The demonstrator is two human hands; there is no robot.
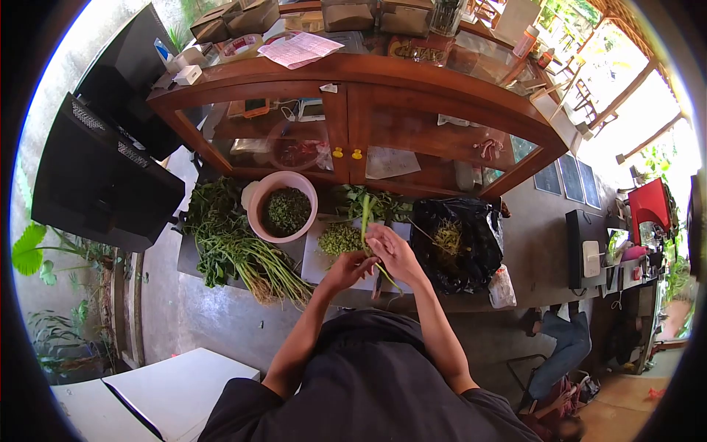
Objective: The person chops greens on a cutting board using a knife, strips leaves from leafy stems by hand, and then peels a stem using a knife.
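A leafy green stalk (365,211) stands up between my hands over the white cutting board (315,259). My right hand (392,252) is closed around the stalk, palm toward the left. Lower down, my left hand (349,270) curls its fingers against the same stalk; its fingertips are partly hidden. A pile of chopped green pieces (339,240) lies on the board just beyond my left hand. More leafy greens (366,197) rest at the board's far side. Below my right hand, what looks like a knife handle (378,286) pokes out.
Left of the board stand a pink bowl (252,227) of chopped greens and a heap of long-stemmed greens (254,258). A black plastic bag (471,254) with yellowish trimmings lies at the right. A glass-doored wooden cabinet (348,121) rises behind. A seated person (563,346) is at the lower right.
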